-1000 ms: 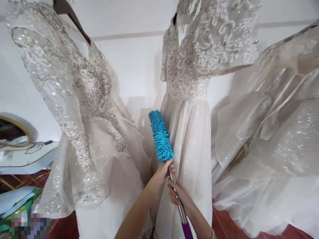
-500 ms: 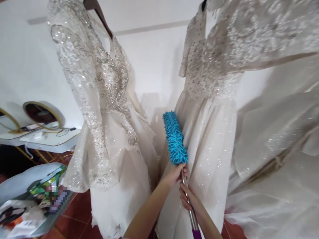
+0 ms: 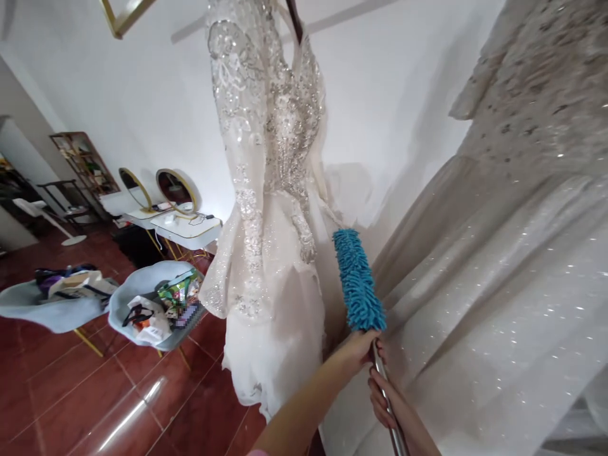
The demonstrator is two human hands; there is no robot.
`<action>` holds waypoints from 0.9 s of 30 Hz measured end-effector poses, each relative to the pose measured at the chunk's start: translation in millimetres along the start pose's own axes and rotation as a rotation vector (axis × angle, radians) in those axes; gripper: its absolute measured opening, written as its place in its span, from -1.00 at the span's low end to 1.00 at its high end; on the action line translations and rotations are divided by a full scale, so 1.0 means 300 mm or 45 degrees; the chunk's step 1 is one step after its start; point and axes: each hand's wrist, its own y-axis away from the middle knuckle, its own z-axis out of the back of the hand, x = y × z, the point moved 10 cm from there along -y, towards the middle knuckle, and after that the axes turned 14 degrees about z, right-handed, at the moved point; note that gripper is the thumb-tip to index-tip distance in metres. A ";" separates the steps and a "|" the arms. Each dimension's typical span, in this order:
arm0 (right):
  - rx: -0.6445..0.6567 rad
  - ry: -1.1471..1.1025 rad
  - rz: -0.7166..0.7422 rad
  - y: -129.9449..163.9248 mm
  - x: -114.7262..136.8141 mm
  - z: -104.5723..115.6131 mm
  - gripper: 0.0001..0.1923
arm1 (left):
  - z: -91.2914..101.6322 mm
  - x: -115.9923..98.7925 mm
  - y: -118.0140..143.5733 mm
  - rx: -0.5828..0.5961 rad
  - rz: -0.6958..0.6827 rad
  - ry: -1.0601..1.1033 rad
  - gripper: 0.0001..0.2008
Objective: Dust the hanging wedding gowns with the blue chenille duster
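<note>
View swung left since earlier frames: beaded gown [image 3: 270, 190] now centre, glitter skirt [image 3: 498, 285] fills right. Left hand [image 3: 356, 350] closed round metal handle [image 3: 387, 405] just under blue duster head [image 3: 358, 282]; right hand [image 3: 387, 402] gripping handle lower down. Duster upright between both gowns, near glitter skirt. Looks mid-dusting; next stroke needs light contact on sequins. Chairs [image 3: 142, 297], mirror desk [image 3: 190, 228] far left.

This looks like a bridal shop or dress studio. Shiny white gowns hang up high: one gown [image 3: 270, 209] with beads and sparkles hangs by the white wall, and a second gown [image 3: 513, 266] fills the right side. Along the wall stand round mirrors [image 3: 177, 187] with gold rims on small white tables [image 3: 190, 229], and chairs [image 3: 142, 304] full of stuff sit on the red tile floor [image 3: 71, 405].
</note>
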 end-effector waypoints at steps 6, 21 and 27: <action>0.019 0.034 0.060 -0.048 0.050 -0.143 -0.35 | 0.045 -0.150 0.133 0.018 -0.086 -0.055 -0.74; -0.151 -0.010 0.150 -0.168 -0.051 -0.423 -0.38 | 0.273 -0.316 0.223 0.087 -0.035 -0.091 -0.72; -0.197 -0.038 0.158 -0.186 -0.107 -0.455 -0.40 | 0.328 -0.313 0.211 0.156 -0.034 -0.127 -0.78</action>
